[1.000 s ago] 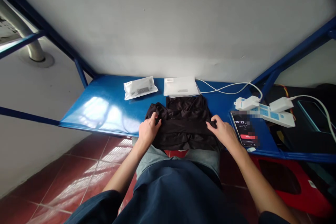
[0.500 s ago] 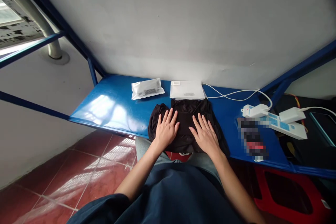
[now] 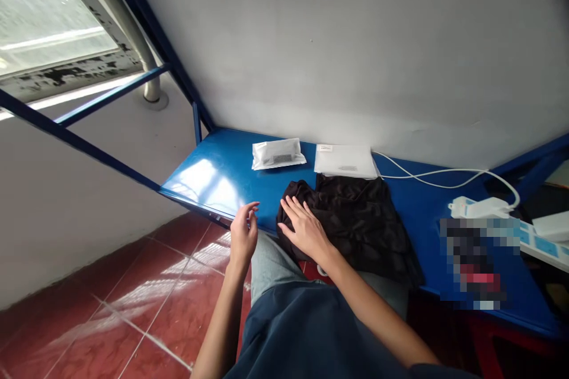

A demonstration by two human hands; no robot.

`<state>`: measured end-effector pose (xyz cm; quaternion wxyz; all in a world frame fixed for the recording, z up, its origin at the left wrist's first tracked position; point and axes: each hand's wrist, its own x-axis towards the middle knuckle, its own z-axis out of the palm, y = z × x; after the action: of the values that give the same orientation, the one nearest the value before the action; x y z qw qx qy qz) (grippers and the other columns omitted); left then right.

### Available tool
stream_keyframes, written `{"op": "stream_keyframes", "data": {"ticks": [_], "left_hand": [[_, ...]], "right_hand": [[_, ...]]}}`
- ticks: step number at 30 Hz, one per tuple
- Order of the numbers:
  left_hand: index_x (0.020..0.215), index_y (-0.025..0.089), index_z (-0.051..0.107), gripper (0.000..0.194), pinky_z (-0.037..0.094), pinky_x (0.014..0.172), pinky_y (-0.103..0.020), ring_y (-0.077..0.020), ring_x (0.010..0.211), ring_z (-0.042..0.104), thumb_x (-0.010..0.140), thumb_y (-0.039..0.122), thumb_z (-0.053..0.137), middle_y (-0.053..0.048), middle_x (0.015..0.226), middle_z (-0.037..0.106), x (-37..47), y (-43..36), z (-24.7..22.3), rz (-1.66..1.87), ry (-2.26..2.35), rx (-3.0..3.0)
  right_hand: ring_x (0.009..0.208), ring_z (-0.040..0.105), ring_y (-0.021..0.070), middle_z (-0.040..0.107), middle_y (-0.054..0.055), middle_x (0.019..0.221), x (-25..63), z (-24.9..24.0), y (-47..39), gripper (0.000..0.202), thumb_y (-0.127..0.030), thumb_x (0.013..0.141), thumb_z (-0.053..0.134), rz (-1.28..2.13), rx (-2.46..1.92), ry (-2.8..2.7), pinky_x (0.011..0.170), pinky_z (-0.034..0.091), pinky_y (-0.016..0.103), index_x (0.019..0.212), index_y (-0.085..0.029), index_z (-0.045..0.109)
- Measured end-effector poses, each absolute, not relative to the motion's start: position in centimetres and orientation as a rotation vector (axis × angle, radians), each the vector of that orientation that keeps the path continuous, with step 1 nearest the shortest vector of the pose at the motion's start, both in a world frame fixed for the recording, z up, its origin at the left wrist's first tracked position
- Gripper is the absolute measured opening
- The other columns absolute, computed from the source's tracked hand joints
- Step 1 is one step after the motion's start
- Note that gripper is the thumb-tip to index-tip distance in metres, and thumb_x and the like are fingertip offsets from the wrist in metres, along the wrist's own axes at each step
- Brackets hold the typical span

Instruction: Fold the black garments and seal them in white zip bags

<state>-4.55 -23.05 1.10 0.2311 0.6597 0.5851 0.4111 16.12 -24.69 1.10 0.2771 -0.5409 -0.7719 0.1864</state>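
A crumpled black garment [image 3: 368, 219] lies at the front of the blue table [image 3: 231, 148], its near edge hanging over toward my lap. My right hand [image 3: 306, 228] rests flat on the garment's left part, fingers stretched out and holding nothing. To the left of the cloth, my left hand [image 3: 244, 230] hovers by the table's front edge. Its fingers are loosely bent, with a gap to the thumb, and nothing shows in them. Behind the garment lie a flat white package [image 3: 345, 160] and, farther left, a clear plastic packet [image 3: 278, 154].
A white cable [image 3: 427, 176] runs along the back to a charger [image 3: 482, 207] on a power strip [image 3: 544, 243] at the right. A blurred-out item [image 3: 473, 263] lies before the strip. Blue frame bars [image 3: 195, 95] rise at the left, near the wall.
My left hand has lifted off the garment and moved left. My right hand has slid across to the garment's left part. The view has turned left.
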Motion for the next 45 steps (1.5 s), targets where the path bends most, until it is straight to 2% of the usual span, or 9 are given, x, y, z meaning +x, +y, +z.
{"op": "stream_keyframes", "data": {"ticks": [4, 7, 15, 21, 27, 31, 34, 41, 45], "left_hand": [[0.121, 0.023, 0.066, 0.026, 0.063, 0.081, -0.033, -0.0195, 0.093, 0.075, 0.105, 0.029, 0.046, -0.007, 0.108, 0.077, -4.3, -24.7, 0.2, 1.166, 1.568, 1.793], [0.124, 0.024, 0.065, 0.029, 0.062, 0.093, -0.038, -0.022, 0.108, 0.074, 0.106, 0.028, 0.043, -0.009, 0.119, 0.075, -2.3, -24.8, 0.2, 1.164, 1.49, 1.844], [0.157, 0.025, 0.042, 0.048, 0.039, 0.124, -0.05, -0.0254, 0.154, 0.036, 0.109, 0.032, 0.038, -0.01, 0.165, 0.041, 10.6, -24.2, 3.2, 0.797, 1.015, 2.36], [0.152, 0.025, 0.05, 0.047, 0.025, 0.125, -0.068, -0.0352, 0.155, 0.033, 0.105, 0.031, 0.048, -0.014, 0.163, 0.042, 15.9, -24.9, 0.8, 0.483, 0.879, 2.682], [0.149, 0.026, 0.052, 0.044, 0.039, 0.121, -0.051, -0.027, 0.149, 0.043, 0.107, 0.028, 0.036, -0.011, 0.157, 0.052, 12.5, -22.1, 1.3, 0.926, 0.864, 2.073], [0.131, 0.021, 0.06, 0.035, 0.059, 0.091, -0.037, -0.0247, 0.115, 0.068, 0.101, 0.035, 0.049, -0.012, 0.132, 0.066, 8.7, -21.1, 1.1, 1.183, 1.073, 1.533], [0.13, 0.019, 0.057, 0.037, 0.061, 0.08, -0.035, -0.0218, 0.095, 0.072, 0.1, 0.04, 0.05, -0.012, 0.116, 0.071, 6.6, -21.8, 0.3, 1.09, 1.079, 1.447], [0.136, 0.024, 0.057, 0.035, 0.053, 0.106, -0.04, -0.0225, 0.121, 0.068, 0.106, 0.029, 0.041, -0.009, 0.13, 0.071, 10.3, -23.8, 2.5, 0.875, 1.035, 1.828], [0.146, 0.024, 0.053, 0.043, 0.046, 0.118, -0.042, -0.022, 0.14, 0.055, 0.105, 0.02, 0.04, -0.009, 0.15, 0.06, 17.0, -25.0, 3.2, 0.776, 0.772, 2.264]], "right_hand": [[0.145, 0.049, 0.0308, 0.061, 0.01, 0.148, 15.9, 0.0, -24.2, 0.044, -0.033, 0.107, 0.042, 0.648, -1.381, -1.881, 0.123, 0.036, 0.059, 0.144, -0.023, 0.062], [0.139, 0.057, 0.0265, 0.067, 0.006, 0.143, 16.7, 0.9, -25.1, 0.044, -0.038, 0.109, 0.035, 0.688, -1.325, -1.616, 0.12, 0.044, 0.051, 0.143, -0.027, 0.062], [0.145, 0.051, 0.0283, 0.05, 0.013, 0.159, 21.8, 1.4, -32.8, 0.04, -0.033, 0.108, 0.04, 0.417, -1.302, -0.948, 0.118, 0.046, 0.057, 0.146, -0.027, 0.048], [0.151, 0.041, 0.0323, 0.042, 0.011, 0.164, 26.2, 0.4, -39.0, 0.036, -0.031, 0.105, 0.048, 0.309, -1.49, -0.884, 0.12, 0.042, 0.06, 0.139, -0.029, 0.056], [0.123, 0.064, 0.0263, 0.064, 0.011, 0.131, 25.5, 3.6, -35.7, 0.038, -0.027, 0.105, 0.043, 0.255, -1.629, -1.433, 0.108, 0.054, 0.044, 0.138, -0.033, 0.061], [0.108, 0.067, 0.03, 0.065, 0.016, 0.121, 23.2, 4.4, -31.0, 0.05, -0.042, 0.103, 0.053, 0.33, -1.996, -1.701, 0.09, 0.059, 0.043, 0.149, -0.022, 0.052], [0.112, 0.066, 0.0331, 0.064, 0.019, 0.126, 22.5, 4.3, -29.3, 0.056, -0.033, 0.1, 0.055, 0.33, -2.185, -1.772, 0.087, 0.058, 0.043, 0.153, -0.02, 0.046], [0.114, 0.068, 0.0222, 0.068, 0.005, 0.13, 28.6, 5.3, -30.1, 0.062, -0.013, 0.095, 0.042, 0.648, -1.829, -1.536, 0.098, 0.054, 0.036, 0.153, -0.034, 0.042], [0.112, 0.067, 0.0243, 0.068, 0.008, 0.119, 34.6, 4.5, -32.9, 0.049, -0.016, 0.094, 0.04, 0.478, -1.881, -1.33, 0.098, 0.054, 0.04, 0.139, -0.027, 0.056]]}}
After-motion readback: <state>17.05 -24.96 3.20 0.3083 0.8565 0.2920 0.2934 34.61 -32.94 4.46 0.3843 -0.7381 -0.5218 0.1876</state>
